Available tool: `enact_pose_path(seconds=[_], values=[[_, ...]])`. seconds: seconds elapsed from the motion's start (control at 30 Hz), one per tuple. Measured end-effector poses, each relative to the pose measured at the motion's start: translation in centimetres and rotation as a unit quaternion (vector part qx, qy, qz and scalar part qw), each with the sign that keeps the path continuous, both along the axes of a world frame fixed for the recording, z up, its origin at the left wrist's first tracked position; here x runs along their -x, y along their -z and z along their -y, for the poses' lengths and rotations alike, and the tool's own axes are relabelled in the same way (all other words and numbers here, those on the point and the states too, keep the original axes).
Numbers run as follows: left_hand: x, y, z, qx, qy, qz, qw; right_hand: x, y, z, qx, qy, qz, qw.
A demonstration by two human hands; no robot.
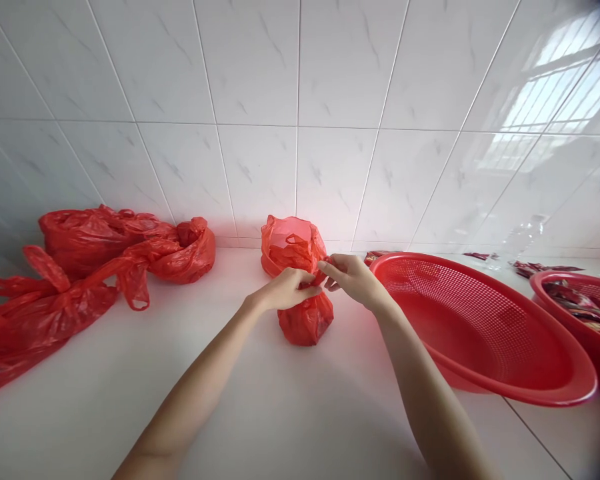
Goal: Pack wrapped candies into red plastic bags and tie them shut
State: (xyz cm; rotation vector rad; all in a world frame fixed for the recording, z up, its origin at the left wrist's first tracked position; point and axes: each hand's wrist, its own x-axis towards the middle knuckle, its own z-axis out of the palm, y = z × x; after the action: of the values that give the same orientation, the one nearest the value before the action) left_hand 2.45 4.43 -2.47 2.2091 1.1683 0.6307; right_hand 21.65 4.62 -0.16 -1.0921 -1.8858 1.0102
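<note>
Head view: left hand (294,287) and right hand (353,275) pinch one red bag (306,323), near two red baskets (485,300).

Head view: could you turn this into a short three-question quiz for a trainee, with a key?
1. What are the left hand and right hand gripping? a) a cup; b) a red bag; c) a brush.
2. True or false: the clear bottle is in the picture's right half.
3. Fill in: the wall of the basket nearest the right hand is covered in small ____.

Key: 1 b; 2 true; 3 holes.
</note>
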Motion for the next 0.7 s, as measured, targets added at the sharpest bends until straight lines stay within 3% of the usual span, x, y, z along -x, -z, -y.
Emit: enact_pose_path(seconds=[0.1, 0.27, 0.37, 0.57, 0.7], values=[[0.5, -0.5, -0.1, -0.028, -0.029, 0.061, 0.997, -0.5, 0.4, -0.2, -0.005, -0.022, 0.028, 0.999], [1.2, -1.9, 0.3, -0.035, -0.035, 0.102, 0.993, 0.4, 2.1, -0.8, 0.031, -0.118, 0.102, 0.987], [1.5, -1.8, 0.2, -0.031, -0.044, 0.105, 0.993, 1.4, 3.0, -1.2, 0.012, -0.110, 0.099, 0.989], [1.9, -1.1, -0.3, -0.002, -0.141, 0.065, 0.988, 1.9, 3.3, -1.4, 0.005, -0.099, 0.043, 0.994], [2.0, -1.3, 0.1, 0.072, -0.102, 0.049, 0.991, 2.0, 3.5, -1.5, 0.004, -0.086, 0.012, 0.996]])
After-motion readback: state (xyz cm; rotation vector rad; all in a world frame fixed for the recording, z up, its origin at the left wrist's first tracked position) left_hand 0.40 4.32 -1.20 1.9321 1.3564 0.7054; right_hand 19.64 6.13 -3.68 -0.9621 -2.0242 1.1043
